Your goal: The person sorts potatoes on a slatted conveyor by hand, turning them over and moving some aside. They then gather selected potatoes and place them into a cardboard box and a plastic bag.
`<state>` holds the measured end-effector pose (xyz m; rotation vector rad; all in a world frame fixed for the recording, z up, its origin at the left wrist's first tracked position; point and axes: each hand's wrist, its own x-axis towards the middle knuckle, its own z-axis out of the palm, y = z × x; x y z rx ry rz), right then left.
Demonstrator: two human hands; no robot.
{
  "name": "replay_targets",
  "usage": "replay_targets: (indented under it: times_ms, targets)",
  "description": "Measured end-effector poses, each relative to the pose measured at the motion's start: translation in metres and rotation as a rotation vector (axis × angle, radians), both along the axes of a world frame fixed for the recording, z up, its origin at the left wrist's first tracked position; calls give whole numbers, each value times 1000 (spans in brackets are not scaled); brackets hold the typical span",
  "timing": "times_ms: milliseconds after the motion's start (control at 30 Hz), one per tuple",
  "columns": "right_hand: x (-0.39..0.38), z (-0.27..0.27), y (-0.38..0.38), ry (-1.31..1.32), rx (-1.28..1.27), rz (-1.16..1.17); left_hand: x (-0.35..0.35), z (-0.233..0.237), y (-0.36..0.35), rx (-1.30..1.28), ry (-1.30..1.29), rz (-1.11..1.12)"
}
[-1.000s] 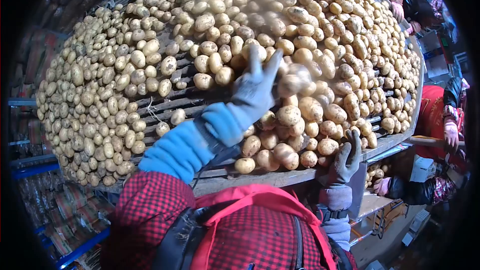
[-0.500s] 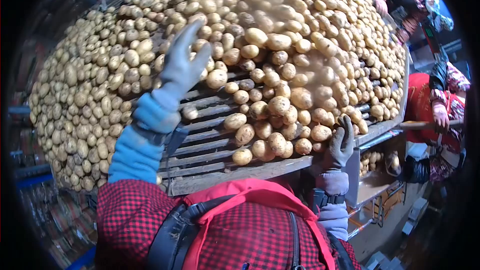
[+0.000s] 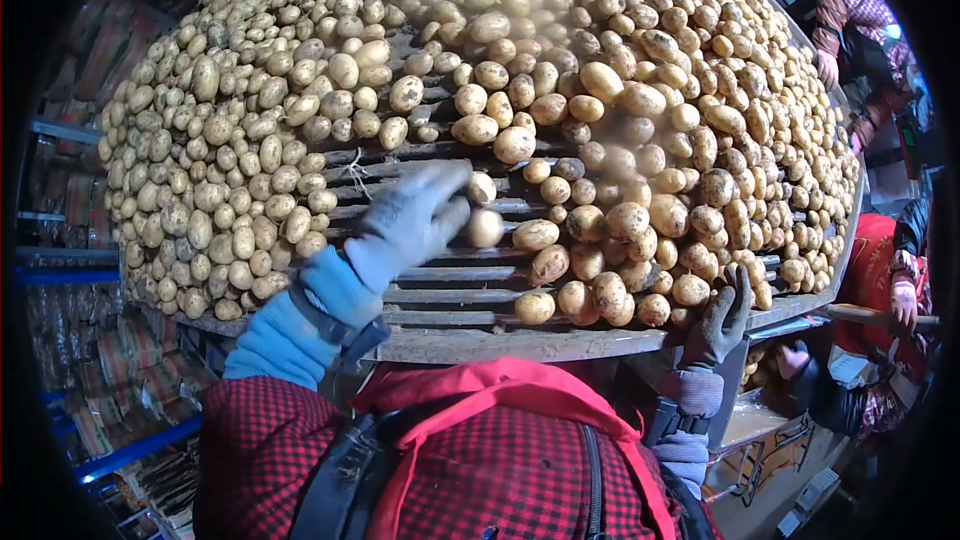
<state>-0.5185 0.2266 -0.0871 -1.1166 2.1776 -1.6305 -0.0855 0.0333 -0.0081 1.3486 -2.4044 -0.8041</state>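
My left hand (image 3: 418, 215), in a grey glove, reaches over the slatted part of the table, its fingers apart and slightly blurred. Two potatoes (image 3: 486, 228) lie just off its fingertips, with nothing visible in its grasp. My right hand (image 3: 722, 318), in a dark glove, rests at the table's front edge against the potatoes (image 3: 690, 289) there, fingers spread. Potatoes cover most of the slatted table (image 3: 450, 274), heaped at the left and right, and bare slats show around my left hand.
Beyond the table's right edge, one person's hand (image 3: 828, 68) is near the potatoes. Lower down, another person in red (image 3: 868, 265) has a hand on a bar. A box-like compartment (image 3: 752, 410) stands below at the right, and blue-edged shelving (image 3: 75, 278) lies left.
My left hand has moved down and right, from the potatoes to the bare slats. My right hand stays at the front edge. The view has shifted, and more bare slats show.
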Motion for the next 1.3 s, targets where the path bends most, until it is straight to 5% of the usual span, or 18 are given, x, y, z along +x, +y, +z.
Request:
replay_targets:
  times_ms: [67,267,333,467,667,800,900,933,1067,1133,1300]
  targets:
    - [0,-2,1,-3,-21,0,-1,2,-35,-358,-114,22]
    - [3,6,0,17,-10,-4,-5,-34,-96,-324,-797,-82]
    - [0,3,3,16,2,6,-10,-30,-93,-304,-763,-57]
    - [-14,13,3,-461,-120,67,-9,-31,-93,-314,-682,-17]
    - [12,84,-46,-489,-134,231,-6,-12,-72,-169,-760,61]
    - [65,105,-98,-759,-63,594,9,-31,-66,-167,-671,166]
    - [102,107,-131,-1218,26,972,5,-17,-55,-173,-350,264]
    - [116,106,-142,-1223,106,1005,-1,-10,-48,-321,-119,222]
    - [161,97,-165,-1449,275,1023,-52,46,-12,-194,313,0]
    - [174,85,-176,-1574,298,992,-61,61,-5,-240,322,-121]
    - [165,75,-189,-1608,197,988,-9,54,-52,-347,169,24]
